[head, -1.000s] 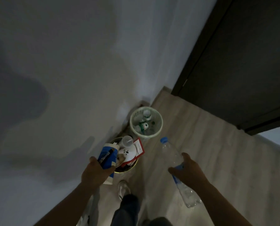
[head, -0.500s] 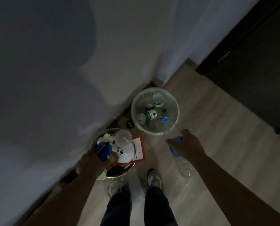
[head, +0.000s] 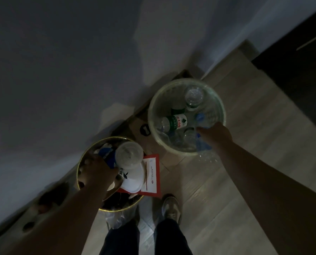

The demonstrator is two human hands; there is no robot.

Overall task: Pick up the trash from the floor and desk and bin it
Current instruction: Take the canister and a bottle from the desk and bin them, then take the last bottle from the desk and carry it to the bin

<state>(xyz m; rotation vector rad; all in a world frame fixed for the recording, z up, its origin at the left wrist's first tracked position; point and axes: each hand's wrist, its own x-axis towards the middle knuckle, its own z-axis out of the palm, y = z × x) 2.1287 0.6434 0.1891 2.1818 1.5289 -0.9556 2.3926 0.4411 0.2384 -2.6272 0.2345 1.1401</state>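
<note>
a person stands over two bins set against the wall (head: 61, 70), both arms reaching down. the left hand (head: 96, 173) is above the gold-rimmed bin (head: 116, 209), its fingers curled round a blue and white cup (head: 107, 155) that pokes out past the knuckles and sits just over the rubbish heaped inside. beside the cup lie a clear plastic lid (head: 129, 155), a white tub (head: 133, 179) and a red and white paper (head: 151, 175) that leans out over the rim.

the right hand (head: 215, 135) is at the near edge of the clear bin (head: 149, 115), clamped on a water bottle (head: 202, 144) by its blue label. the bottle is tilted cap first into the bin, its blue cap already inside, while its base hangs outside the rim (the low light makes the base hard to trace). in this bin lie a green-labelled bottle (head: 175, 122) and another clear bottle (head: 194, 96) further back, with more clear plastic below them.

a flat piece of cardboard (head: 145, 129) with a black mark lies on the wooden floor (head: 245, 126) between the two bins. a pale shoe (head: 171, 207) shows below dark trouser legs, just beside the gold-rimmed bin. a dark door (head: 301, 61) fills the upper right corner.
</note>
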